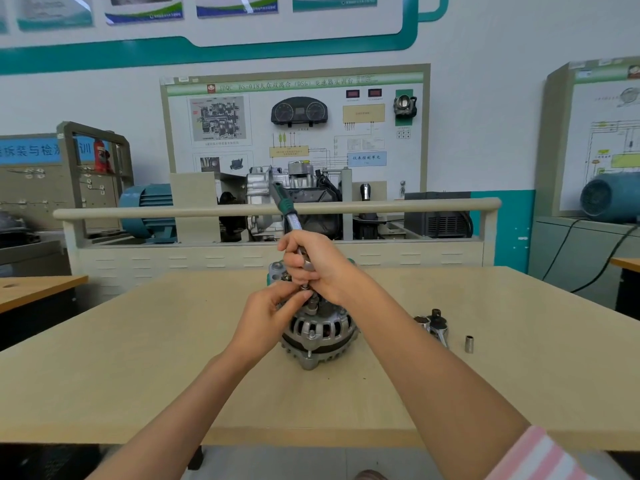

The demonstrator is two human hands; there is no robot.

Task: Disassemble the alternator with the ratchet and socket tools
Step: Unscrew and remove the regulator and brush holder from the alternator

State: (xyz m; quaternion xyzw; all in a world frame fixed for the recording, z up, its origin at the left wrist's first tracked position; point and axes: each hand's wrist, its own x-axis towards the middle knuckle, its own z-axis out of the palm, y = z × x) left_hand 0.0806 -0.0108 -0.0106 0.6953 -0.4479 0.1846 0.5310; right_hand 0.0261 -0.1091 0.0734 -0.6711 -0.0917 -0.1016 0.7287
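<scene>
I'm in an automotive training workshop: my pale wooden bench (pixel 138 358) faces a beige teaching board (pixel 294 133) carrying a black instrument cluster (pixel 299 111) and wiring diagrams, a silver cutaway gearbox (pixel 277 188) mounted below, a teal electric motor (pixel 147 211) beside it.

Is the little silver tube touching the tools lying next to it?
Apart. In the head view, bare table shows between the loose socket and the spare ratchet tools.
</scene>
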